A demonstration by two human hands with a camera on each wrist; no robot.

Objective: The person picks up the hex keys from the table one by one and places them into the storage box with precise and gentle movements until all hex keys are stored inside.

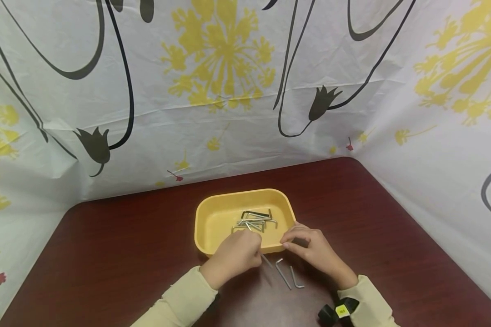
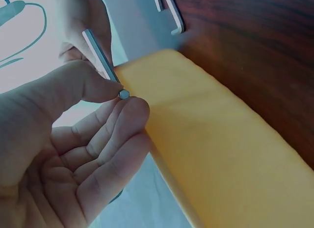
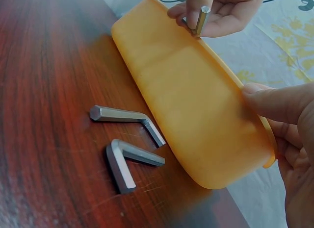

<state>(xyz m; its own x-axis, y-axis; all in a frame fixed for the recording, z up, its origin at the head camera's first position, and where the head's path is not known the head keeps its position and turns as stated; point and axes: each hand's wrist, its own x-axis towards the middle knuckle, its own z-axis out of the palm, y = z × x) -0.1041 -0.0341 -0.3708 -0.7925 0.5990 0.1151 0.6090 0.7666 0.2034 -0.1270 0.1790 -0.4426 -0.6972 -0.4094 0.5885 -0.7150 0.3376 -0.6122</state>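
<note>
At the near rim of the yellow tray [image 1: 212,218], the left hand [image 1: 233,256] pinches a hex key [image 2: 100,56] between thumb and forefinger, its other fingers [image 2: 105,154] loosely curled beneath; one hexagonal end of the key sits right at the fingertips and its long arm runs up and away from them, over the tray's edge. A heap of hex keys [image 1: 254,220] lies inside the tray, just beyond that hand. The right hand [image 1: 313,252] rests its thumb and fingertips on the tray's near right corner, gripping the rim lightly. Two loose hex keys [image 3: 128,139] lie on the dark red counter [image 1: 127,254] just near of the tray, between the wrists, their long arms pointing roughly toward the tray; the right hand seems slightly nearer them.
</note>
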